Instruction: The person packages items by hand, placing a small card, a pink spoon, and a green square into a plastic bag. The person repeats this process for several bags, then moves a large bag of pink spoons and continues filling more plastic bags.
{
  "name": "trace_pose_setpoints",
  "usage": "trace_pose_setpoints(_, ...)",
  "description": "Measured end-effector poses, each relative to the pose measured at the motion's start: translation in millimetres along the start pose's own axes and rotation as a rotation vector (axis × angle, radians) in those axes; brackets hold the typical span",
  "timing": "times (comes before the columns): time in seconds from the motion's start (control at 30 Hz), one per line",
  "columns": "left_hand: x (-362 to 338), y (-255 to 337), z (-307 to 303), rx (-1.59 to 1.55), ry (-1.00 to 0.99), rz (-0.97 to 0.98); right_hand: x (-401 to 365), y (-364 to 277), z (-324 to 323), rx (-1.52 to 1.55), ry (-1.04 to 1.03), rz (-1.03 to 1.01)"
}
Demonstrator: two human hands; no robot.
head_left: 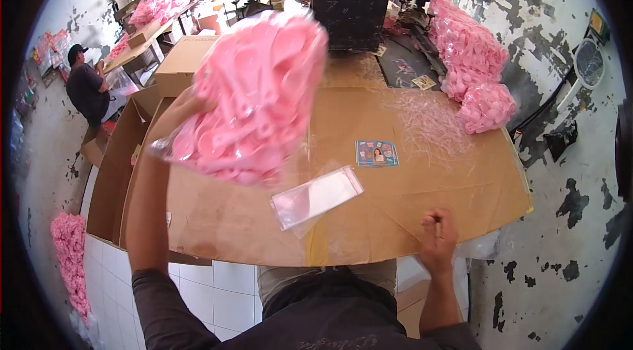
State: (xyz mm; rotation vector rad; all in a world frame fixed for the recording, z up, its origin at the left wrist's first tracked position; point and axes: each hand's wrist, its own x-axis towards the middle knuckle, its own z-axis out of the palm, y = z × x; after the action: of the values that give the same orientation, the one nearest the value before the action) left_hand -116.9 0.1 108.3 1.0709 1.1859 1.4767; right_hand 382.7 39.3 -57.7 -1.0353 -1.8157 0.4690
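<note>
head view: the left hand (179,112) is raised over the cardboard-covered worktop (422,205), its grip closed on a clear bag of pink plastic pieces (254,99), which is in the air and blurred. the right hand (438,234) rests at the near edge, fingers curled; i cannot tell whether it holds anything. an empty clear sleeve (316,197) lies flat between the hands, unfilled, with printed cards (377,153) just beyond it. many filled pink packs (471,60) are stacked at the far right, so a good share looks done. the lifted bag is full, so much seems left.
</note>
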Motion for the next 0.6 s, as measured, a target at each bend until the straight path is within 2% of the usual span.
trace_pose_setpoints(0.1,-5.3,3.2,-62.4,0.423,-0.097,0.029,-0.7,17.7,-21.6,0.049,0.096,0.119)
trace_pose_setpoints(0.17,-9.8,9.4,-77.8,0.663,-0.136,0.021,10.2,34.2,-45.6,0.093,0.135,0.200)
trace_pose_setpoints(0.23,-15.6,11.3,-84.6,0.740,-0.155,0.015,22.7,66.9,-77.9,-0.011,0.159,0.193)
trace_pose_setpoints(0.3,-21.1,11.6,-72.6,0.834,-0.170,0.089,38.3,73.6,-108.2,-0.093,0.119,0.281)
trace_pose_setpoints(0.4,-21.5,-26.0,-103.4,1.075,-0.244,0.198,51.7,98.9,-165.4,0.003,-0.119,0.523)
trace_pose_setpoints(0.43,-24.0,-31.1,-104.2,1.056,-0.234,0.206,51.2,105.8,-178.2,-0.249,-0.065,0.503)
trace_pose_setpoints(0.53,-34.3,-32.1,-97.4,1.363,-0.140,0.236,44.5,125.9,-201.0,-0.969,0.101,0.368)
trace_pose_setpoints(0.6,-43.0,-41.9,-96.6,1.564,-0.057,0.134,44.4,141.2,-202.3,-1.393,0.229,0.198)
